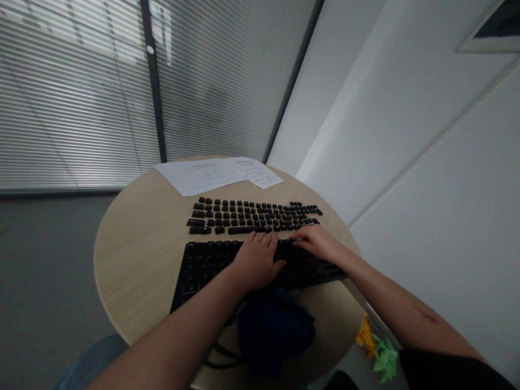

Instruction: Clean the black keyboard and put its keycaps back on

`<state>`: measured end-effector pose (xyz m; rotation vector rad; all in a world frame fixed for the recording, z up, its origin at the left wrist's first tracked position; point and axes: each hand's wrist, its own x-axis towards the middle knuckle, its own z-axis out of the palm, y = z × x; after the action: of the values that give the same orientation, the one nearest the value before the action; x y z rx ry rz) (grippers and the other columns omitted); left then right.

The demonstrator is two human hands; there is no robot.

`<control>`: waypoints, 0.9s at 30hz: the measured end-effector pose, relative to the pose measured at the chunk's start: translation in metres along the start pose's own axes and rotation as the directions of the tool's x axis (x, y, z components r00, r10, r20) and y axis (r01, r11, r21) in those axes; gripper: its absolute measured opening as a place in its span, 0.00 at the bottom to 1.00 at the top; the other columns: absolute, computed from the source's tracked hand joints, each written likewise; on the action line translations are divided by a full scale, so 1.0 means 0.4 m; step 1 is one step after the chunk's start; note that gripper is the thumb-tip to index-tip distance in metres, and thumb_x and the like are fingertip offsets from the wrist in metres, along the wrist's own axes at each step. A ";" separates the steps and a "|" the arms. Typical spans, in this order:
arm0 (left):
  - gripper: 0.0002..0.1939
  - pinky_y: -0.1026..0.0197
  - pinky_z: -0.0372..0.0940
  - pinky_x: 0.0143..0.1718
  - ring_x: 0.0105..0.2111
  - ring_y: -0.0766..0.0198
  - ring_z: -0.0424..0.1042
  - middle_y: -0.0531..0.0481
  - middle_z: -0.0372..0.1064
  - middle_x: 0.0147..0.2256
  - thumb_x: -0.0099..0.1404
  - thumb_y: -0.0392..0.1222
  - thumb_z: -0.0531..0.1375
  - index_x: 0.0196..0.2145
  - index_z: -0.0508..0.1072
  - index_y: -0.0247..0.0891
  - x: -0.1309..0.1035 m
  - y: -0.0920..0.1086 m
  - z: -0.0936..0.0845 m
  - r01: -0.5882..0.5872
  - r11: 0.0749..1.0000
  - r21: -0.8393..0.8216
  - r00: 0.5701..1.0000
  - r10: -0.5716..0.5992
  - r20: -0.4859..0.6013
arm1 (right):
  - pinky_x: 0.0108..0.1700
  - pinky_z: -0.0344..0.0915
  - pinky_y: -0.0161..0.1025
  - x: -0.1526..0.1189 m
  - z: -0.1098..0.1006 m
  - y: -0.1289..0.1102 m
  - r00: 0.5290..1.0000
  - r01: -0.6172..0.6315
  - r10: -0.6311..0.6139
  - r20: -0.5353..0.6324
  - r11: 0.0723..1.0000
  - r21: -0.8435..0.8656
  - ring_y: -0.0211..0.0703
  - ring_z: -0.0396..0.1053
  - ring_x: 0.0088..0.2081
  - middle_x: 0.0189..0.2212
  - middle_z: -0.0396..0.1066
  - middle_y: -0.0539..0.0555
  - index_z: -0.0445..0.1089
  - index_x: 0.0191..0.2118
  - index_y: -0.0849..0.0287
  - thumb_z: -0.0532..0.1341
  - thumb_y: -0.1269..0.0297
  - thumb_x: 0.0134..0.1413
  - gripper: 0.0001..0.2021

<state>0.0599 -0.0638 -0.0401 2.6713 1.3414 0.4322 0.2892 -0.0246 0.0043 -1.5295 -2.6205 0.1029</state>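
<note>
A black keyboard base (203, 265) lies across the table, with several keys in its top row and much of the rest looking bare of caps. Beyond it, loose black keycaps (239, 216) are laid out in rows like a keyboard. My left hand (260, 259) rests on the middle of the base, fingers apart, fingertips at its top edge near the loose space bar (246, 230). Further right, my right hand (316, 241) is at the base's top edge, thumb and fingertips drawn together; whatever they hold is too small to make out.
Printed papers (207, 174) lie at the far side of the round wooden table (130, 244). A dark blue cloth (274, 330) and a black cable (223, 357) are at the near side. Orange and green items (384, 357) are below the right edge, near the white wall.
</note>
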 end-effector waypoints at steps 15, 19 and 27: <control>0.34 0.40 0.49 0.68 0.65 0.43 0.60 0.34 0.63 0.65 0.73 0.58 0.51 0.66 0.64 0.30 -0.002 0.000 0.000 -0.010 1.000 -0.007 1.000 0.010 -0.014 | 0.41 0.68 0.37 -0.003 0.009 0.017 0.995 -0.095 0.092 0.025 0.985 0.142 0.45 0.78 0.36 0.36 0.83 0.54 0.82 0.47 0.56 0.65 0.68 0.59 0.12; 0.34 0.41 0.49 0.68 0.65 0.44 0.61 0.35 0.64 0.65 0.73 0.59 0.50 0.66 0.63 0.31 -0.002 -0.001 0.004 -0.007 1.000 -0.002 1.000 0.007 -0.014 | 0.45 0.68 0.39 0.003 0.007 0.012 1.000 -0.013 0.013 0.008 1.000 0.029 0.48 0.78 0.41 0.40 0.82 0.55 0.82 0.45 0.54 0.67 0.69 0.57 0.11; 0.34 0.40 0.49 0.67 0.64 0.43 0.61 0.35 0.65 0.64 0.73 0.60 0.49 0.66 0.64 0.32 0.001 -0.005 0.006 -0.009 1.000 -0.020 1.000 0.008 -0.029 | 0.50 0.69 0.43 0.021 0.005 0.009 0.998 0.001 0.001 0.059 0.999 -0.041 0.52 0.78 0.45 0.41 0.82 0.55 0.83 0.42 0.52 0.68 0.67 0.56 0.09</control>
<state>0.0595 -0.0624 -0.0428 2.6656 1.3266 0.4847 0.2878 -0.0155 0.0025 -1.5629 -2.6842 0.0967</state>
